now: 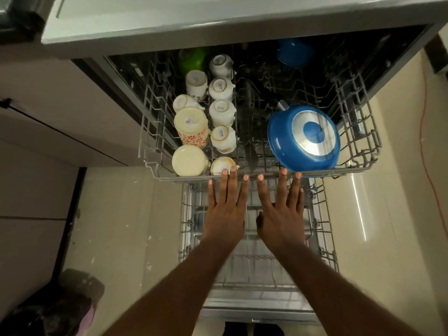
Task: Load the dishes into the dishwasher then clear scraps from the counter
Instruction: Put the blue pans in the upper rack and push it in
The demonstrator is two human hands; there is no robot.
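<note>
The dishwasher's upper rack (363,132) is pulled out. Its left side holds several upturned white cups (221,112) and cream mugs (191,128). A blue pan (304,139) lies bottom-up at the rack's right front. Farther back sit a green cup (192,60) and a blue pot (294,53). My left hand (226,207) and my right hand (282,212) are flat, fingers spread, with fingertips on the rack's front edge. Neither hand holds anything. The lower rack (188,221) shows beneath my hands and looks bare.
The countertop edge (169,23) overhangs the dishwasher at the top. Beige cabinet fronts (48,132) stand to the left, pale floor tiles on both sides. A dark bag (60,309) lies on the floor at the lower left. An orange cord (426,151) runs along the right.
</note>
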